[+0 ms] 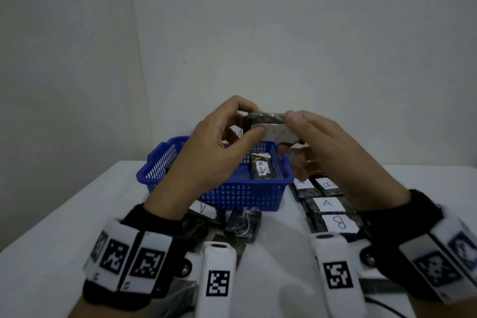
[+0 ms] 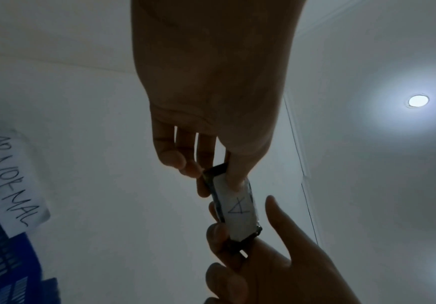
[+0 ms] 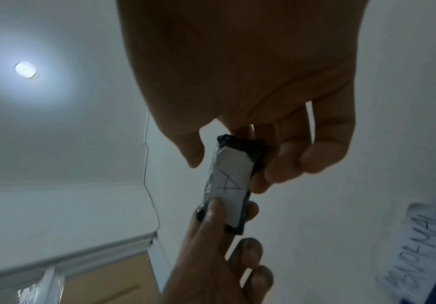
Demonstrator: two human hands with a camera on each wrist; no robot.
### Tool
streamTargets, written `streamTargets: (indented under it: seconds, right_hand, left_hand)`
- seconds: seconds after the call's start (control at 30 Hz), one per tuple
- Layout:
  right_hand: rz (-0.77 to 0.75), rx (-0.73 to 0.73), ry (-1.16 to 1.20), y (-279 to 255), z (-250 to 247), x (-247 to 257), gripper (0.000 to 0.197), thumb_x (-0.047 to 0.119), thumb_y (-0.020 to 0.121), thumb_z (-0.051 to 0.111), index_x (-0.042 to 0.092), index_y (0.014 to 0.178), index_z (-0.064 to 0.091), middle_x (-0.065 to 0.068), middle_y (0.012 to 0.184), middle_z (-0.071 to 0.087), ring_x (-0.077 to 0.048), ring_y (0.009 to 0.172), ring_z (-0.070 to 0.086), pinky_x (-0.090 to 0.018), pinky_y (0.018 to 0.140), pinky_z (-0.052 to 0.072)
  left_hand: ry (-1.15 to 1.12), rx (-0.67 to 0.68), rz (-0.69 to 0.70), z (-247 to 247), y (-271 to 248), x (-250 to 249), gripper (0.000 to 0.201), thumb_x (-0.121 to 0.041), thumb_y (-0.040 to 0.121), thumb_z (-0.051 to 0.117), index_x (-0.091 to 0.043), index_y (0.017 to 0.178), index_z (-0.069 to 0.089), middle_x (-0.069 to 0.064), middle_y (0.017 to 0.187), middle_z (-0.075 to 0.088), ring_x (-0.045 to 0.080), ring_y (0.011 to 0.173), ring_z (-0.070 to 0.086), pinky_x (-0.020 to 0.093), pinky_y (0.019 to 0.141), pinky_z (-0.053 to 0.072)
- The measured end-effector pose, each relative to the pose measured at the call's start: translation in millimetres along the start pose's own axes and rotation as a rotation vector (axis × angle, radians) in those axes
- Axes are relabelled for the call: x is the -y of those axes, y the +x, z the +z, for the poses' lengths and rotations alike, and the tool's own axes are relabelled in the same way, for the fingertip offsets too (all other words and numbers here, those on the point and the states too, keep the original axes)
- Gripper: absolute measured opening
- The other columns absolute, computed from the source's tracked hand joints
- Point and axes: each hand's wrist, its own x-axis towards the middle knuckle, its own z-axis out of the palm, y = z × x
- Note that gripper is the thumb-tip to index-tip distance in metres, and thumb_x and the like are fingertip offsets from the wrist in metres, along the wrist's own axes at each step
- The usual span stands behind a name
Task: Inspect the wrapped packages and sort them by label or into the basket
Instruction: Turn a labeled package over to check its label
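Note:
Both hands hold one dark wrapped package [image 1: 269,125] up in the air above the blue basket [image 1: 219,196]. Its white label reads "A" [image 2: 239,209] and faces me. My left hand [image 1: 251,121] pinches the package's left end, thumb on the label and fingers behind. My right hand [image 1: 287,131] pinches the right end, thumb on top and fingers underneath. In the right wrist view the same package [image 3: 228,185] sits between my right fingers [image 3: 276,174] and the left thumb [image 3: 214,214]. The package's back side is hidden.
The basket carries an "ABNORMAL" paper label [image 2: 8,181] and holds one labelled package [image 1: 260,170]. Right of it lie rows of packages labelled A [image 1: 327,202] and B [image 1: 338,222]. In front lie an A package [image 1: 202,208] and an unlabelled dark one [image 1: 242,222]. A wall stands behind the white table [image 1: 51,214].

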Motion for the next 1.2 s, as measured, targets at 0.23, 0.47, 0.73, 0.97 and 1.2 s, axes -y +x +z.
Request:
streamTargets:
  seconds: [0.23,0.47,0.73,0.97,1.2]
  right_hand:
    - [-0.038,0.015,-0.079,-2,-4,7,0.031,0.038,0.098,0.056,0.016,0.113,0.071,-0.009,0.095,0.073,-0.018,0.054,0.057,-0.029,0.059,0.054]
    - [-0.063,0.006,-0.07,-4,-2,12,0.021,0.032,0.096,0.061,0.016,0.103,0.072,-0.008,0.09,0.07,-0.019,0.062,0.061,-0.029,0.059,0.056]
    - [-0.209,-0.111,-0.098,-4,5,4,0.01,0.02,0.09,0.073,0.01,0.092,0.071,-0.013,0.081,0.068,-0.024,0.064,0.063,-0.039,0.059,0.057]
    - [-0.188,-0.032,-0.058,-4,-1,3,0.024,0.015,0.087,0.076,0.017,0.11,0.068,-0.002,0.097,0.071,-0.02,0.072,0.068,-0.032,0.066,0.059]
    - [-0.218,-0.05,-0.123,-3,-6,3,0.028,0.012,0.085,0.079,0.018,0.11,0.069,0.002,0.099,0.072,-0.011,0.081,0.07,-0.029,0.069,0.058]
  left_hand:
    - [-0.098,-0.004,0.016,1,-1,-11,0.011,-0.031,0.094,0.064,-0.024,0.102,0.06,-0.008,0.089,0.063,0.009,0.073,0.064,0.033,0.071,0.06]
    - [-0.155,0.002,0.041,-4,-2,-16,0.014,-0.016,0.094,0.066,-0.018,0.107,0.062,-0.003,0.1,0.069,0.011,0.095,0.067,0.03,0.087,0.057]
    - [-0.188,-0.031,0.072,-1,0,-12,0.014,-0.008,0.091,0.068,-0.017,0.1,0.061,0.0,0.091,0.07,0.01,0.088,0.069,0.027,0.084,0.057]
    - [-0.183,0.01,-0.042,-6,-2,-7,0.027,-0.022,0.09,0.07,-0.024,0.115,0.06,-0.005,0.111,0.067,0.01,0.104,0.066,0.024,0.085,0.055]
    - [-0.239,0.064,-0.11,-4,-2,-7,0.035,-0.037,0.086,0.072,-0.02,0.114,0.059,-0.003,0.091,0.076,0.011,0.081,0.07,0.031,0.075,0.054]
